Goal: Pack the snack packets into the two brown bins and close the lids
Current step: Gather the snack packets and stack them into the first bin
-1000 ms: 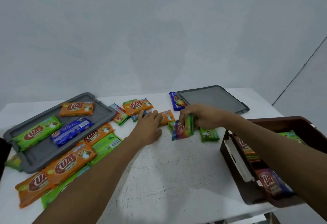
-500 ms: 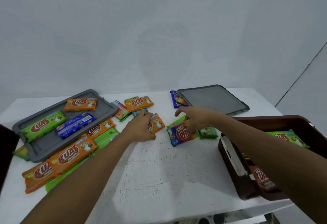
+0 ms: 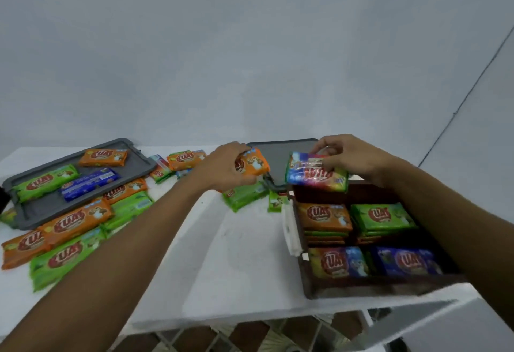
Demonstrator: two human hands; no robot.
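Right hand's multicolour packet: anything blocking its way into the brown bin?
Nothing visible. The right hand holds the multicolour packet just over the far end of the brown bin, which is open and looks unfilled there. Stacked packets fill only the nearer rows. The grey lid lies off the bin, beyond it.

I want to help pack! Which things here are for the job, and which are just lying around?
For the job:
- orange packet in the left hand
- multicoloured packet in the right hand
- brown bin
- loose packets
- left grey lid
- far grey lid

Just there:
- white table
- tiled floor underneath
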